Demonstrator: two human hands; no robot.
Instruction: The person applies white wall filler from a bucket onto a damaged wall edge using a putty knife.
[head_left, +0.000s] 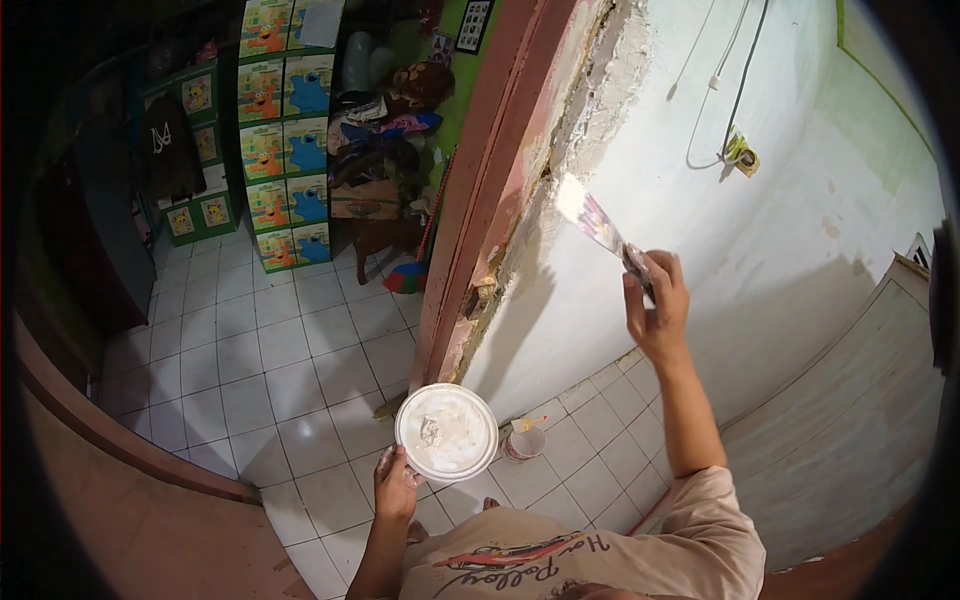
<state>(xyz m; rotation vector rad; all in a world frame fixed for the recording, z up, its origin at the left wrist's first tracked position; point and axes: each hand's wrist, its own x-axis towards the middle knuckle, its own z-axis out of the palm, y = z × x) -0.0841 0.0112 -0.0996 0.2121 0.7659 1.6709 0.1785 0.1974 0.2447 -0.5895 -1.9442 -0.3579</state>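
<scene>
In my right hand is a putty knife, gripped by its dark handle, with white paste on the blade's end. The blade tip is at the rough, plastered wall edge beside the reddish-brown door frame; whether it touches cannot be made out. My left hand holds a round white lid by its rim, thumb on top. White putty lies smeared and heaped in the lid's middle.
A small bucket with a yellow-handled tool stands on the tiled floor below the wall. Wires hang to a loose socket. Through the doorway are a drawer cabinet, piled clothes and a broom. A grey panel leans at right.
</scene>
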